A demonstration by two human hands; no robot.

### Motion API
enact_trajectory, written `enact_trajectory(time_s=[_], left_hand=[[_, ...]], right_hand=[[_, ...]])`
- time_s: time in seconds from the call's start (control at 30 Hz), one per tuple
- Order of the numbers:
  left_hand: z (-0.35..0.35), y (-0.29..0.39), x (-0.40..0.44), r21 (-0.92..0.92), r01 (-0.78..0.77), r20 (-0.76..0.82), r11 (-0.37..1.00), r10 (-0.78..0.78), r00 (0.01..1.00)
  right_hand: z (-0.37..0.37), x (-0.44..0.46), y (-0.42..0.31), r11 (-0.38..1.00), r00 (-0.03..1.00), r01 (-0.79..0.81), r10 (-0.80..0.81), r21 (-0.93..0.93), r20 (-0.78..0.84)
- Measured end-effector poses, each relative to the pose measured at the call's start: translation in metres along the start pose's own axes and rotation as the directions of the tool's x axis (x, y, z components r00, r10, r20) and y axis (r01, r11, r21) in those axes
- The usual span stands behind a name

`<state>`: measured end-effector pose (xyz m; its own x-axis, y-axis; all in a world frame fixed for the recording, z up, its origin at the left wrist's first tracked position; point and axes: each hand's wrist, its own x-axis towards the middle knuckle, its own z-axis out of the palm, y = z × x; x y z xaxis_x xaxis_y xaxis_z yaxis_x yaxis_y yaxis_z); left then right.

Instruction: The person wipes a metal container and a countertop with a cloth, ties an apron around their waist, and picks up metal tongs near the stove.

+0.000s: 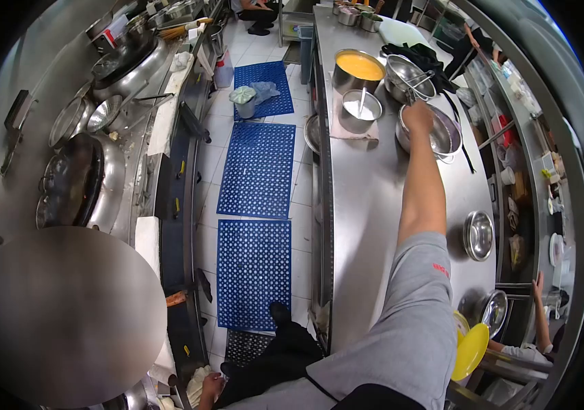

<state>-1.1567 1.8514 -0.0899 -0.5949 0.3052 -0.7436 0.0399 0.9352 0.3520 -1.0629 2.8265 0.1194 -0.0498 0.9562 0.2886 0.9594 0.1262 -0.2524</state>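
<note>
My right hand [418, 117] reaches far over the steel counter, fingers closed above the rim of a metal pot [450, 140]. What it grips is hard to make out; metal handles lie just beyond it. Behind the hand is a metal bowl [401, 68] with utensils in it. To its left stand a pot of orange-yellow liquid [360, 65] and a smaller pot of white contents [362, 109] with a spoon in it. Low in the view, my left hand [213, 386] is beside a whitish cloth [198, 380]; its fingers are mostly hidden.
Woks [73, 181] sit on the stove along the left. Blue mats [254, 273] cover the aisle, with a lined bucket [243, 101] farther up. Steel bowls [478, 236] and a yellow plate [471, 352] are at the right. Other people are partly visible. A blurred disc hides the lower left.
</note>
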Motion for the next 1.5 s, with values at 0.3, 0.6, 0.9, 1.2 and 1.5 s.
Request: enact_trajectory(time_s=[0.3,0.6,0.9,1.2,1.5], left_hand=[[0.025,-0.043,0.049,-0.258,0.111,0.115,0.960,-0.083,0.990],[0.008,0.048,0.034,-0.308,0.095,0.094,0.947,-0.069,0.993],[0.029,0.033,0.017,-0.348,0.026,0.051,0.937,-0.009,0.999],[0.068,-0.034,-0.004,-0.295,-0.113,-0.168,0.949,0.065,0.984],[0.171,-0.184,-0.107,-0.671,0.115,-0.273,0.733,-0.388,0.880]], right_hand=[[0.017,0.019,0.017,0.989,0.997,0.026,-0.015,-0.142,0.078],[0.021,0.006,0.021,0.990,0.979,0.136,-0.138,-0.024,-0.149],[-0.139,-0.158,-0.060,0.843,0.943,0.328,-0.262,0.427,-0.208],[-0.194,-0.409,-0.118,-0.096,0.737,-0.302,-0.655,0.949,0.168],[-0.247,-0.617,-0.191,0.017,0.161,-0.123,-0.986,0.992,0.037]])
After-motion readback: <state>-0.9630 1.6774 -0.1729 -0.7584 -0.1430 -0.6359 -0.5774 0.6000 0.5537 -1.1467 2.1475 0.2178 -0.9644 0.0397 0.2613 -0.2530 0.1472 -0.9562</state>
